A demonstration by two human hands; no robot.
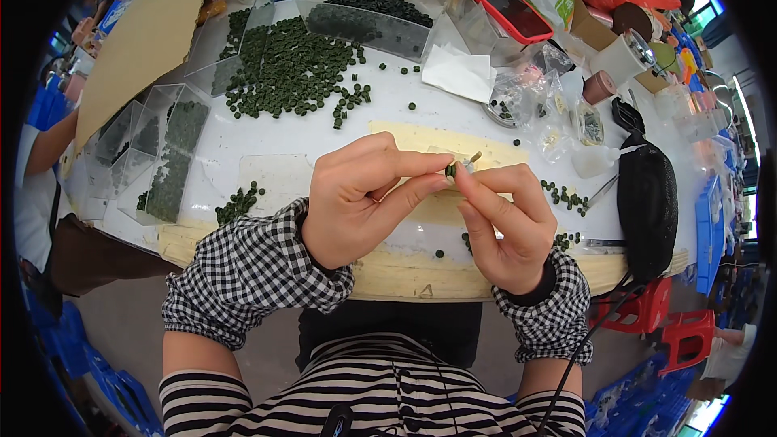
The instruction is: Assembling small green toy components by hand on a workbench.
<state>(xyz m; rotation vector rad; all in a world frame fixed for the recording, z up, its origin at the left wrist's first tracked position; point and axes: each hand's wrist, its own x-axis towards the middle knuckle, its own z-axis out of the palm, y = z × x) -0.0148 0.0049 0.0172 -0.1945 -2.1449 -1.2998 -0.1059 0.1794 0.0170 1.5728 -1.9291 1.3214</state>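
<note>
Small dark green part (450, 169) pinched betw. fingertips, mostly covered, shape unclear. Red-cased phone (496, 0) top end cut by frame edge. Clear bags (558, 125): contents too small to ID.

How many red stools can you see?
2. One red stool stands under the table's right edge, the other red stool just right of it, lower. More may be hidden under the table.
</note>
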